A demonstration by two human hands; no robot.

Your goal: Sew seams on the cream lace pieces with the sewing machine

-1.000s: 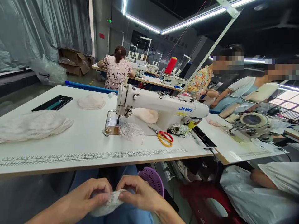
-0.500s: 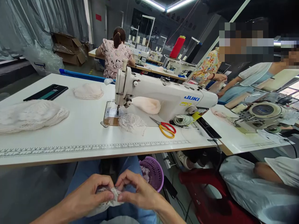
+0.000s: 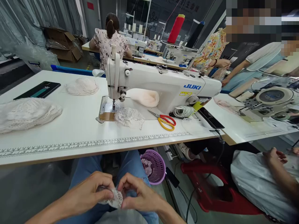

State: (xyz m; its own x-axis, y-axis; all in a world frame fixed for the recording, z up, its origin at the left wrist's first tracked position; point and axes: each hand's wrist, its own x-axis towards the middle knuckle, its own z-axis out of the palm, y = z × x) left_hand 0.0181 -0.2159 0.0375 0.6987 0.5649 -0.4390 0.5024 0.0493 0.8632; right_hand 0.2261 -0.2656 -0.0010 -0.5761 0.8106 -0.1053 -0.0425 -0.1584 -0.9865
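Note:
Over my lap, below the table edge, my left hand (image 3: 94, 191) pinches a piece of white lace (image 3: 115, 199) between thumb and fingers. My right hand (image 3: 137, 193) grips the lace's right edge with its thumb and fingertips. Part of the lace is hidden behind my left fingers. On the table beyond stands a white sewing machine (image 3: 151, 79). Another lace piece (image 3: 129, 117) lies by its needle plate. Scissors with red and yellow handles (image 3: 165, 121) rest to the right of that piece.
White lace stacks (image 3: 30, 113) and a smaller pile (image 3: 81, 86) lie at left near a dark phone-like slab (image 3: 38, 90). A purple basket (image 3: 157, 168) stands below the table, beside a red stool (image 3: 210, 186). Several people sit or stand at nearby machines.
My view has shifted a little. Both hands stay on the lace, and more of its openwork edge shows between them. A co-worker's hand has come into view at right.

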